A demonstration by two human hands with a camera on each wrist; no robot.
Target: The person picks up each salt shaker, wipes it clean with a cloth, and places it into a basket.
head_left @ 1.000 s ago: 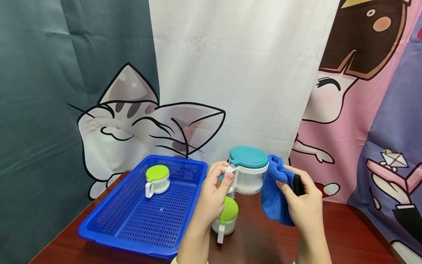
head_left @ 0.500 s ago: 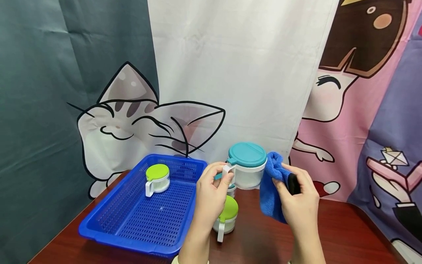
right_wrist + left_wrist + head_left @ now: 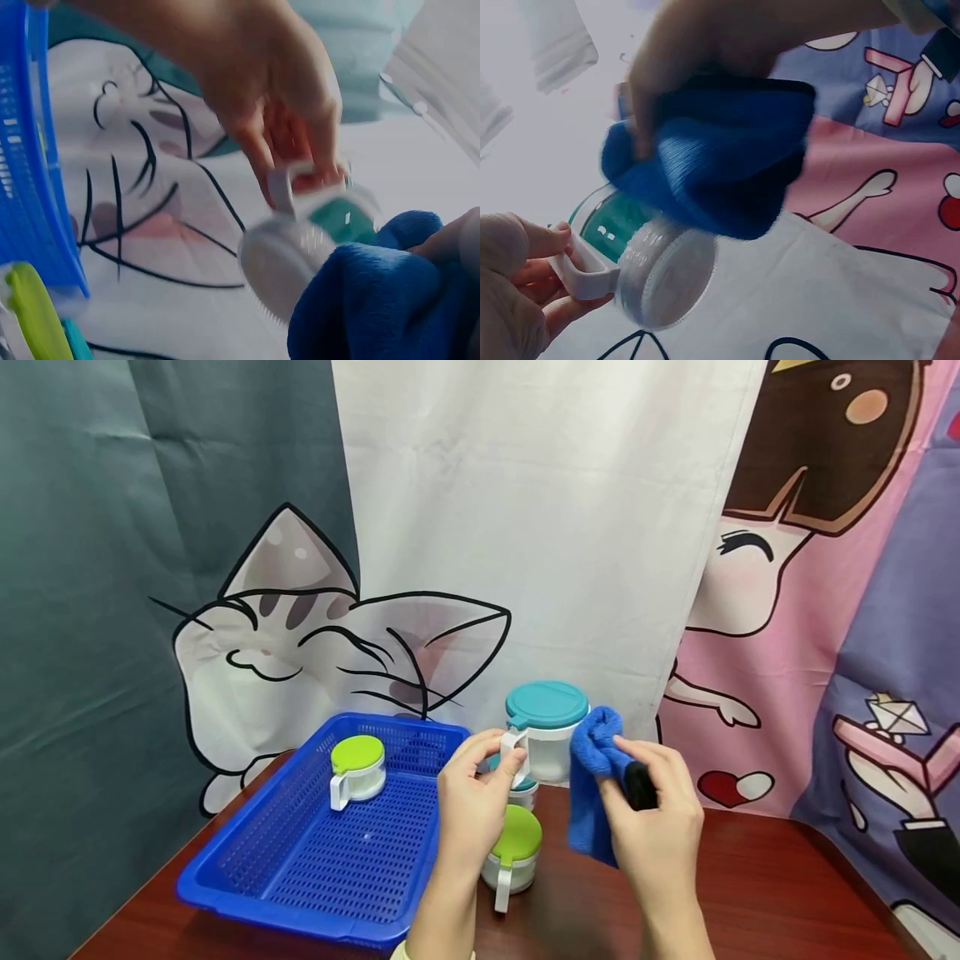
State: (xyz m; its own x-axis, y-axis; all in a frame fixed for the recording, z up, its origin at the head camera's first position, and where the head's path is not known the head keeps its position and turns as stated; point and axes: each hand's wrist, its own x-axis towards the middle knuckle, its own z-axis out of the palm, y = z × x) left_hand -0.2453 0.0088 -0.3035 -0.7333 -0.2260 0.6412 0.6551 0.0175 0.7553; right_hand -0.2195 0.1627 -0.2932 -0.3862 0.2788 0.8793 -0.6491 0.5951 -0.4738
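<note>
My left hand (image 3: 480, 797) pinches the white handle of a clear seasoning jar (image 3: 551, 747) with a teal lid, held up above the table. In the left wrist view the jar (image 3: 660, 270) is tipped, its clear base toward the camera. A folded blue cloth (image 3: 600, 777) with a black edge is gripped by my right hand (image 3: 660, 827) and lies against the jar's right side. In the right wrist view the cloth (image 3: 375, 300) covers part of the jar (image 3: 289, 259). Below, a green-lidded jar (image 3: 513, 847) stands on the table, and another teal-lidded jar (image 3: 525, 792) is mostly hidden behind my left hand.
A blue plastic basket (image 3: 247, 902) with perforated sides stands at the left of the dark red table (image 3: 787, 877). Inside it is a green-lidded jar (image 3: 357, 768). A printed cloth backdrop (image 3: 562, 527) hangs right behind the table.
The held jar has shifted a little left and up. My right hand has moved left with the blue cloth, which now overlaps the jar's right side. The basket and standing jars have stayed put.
</note>
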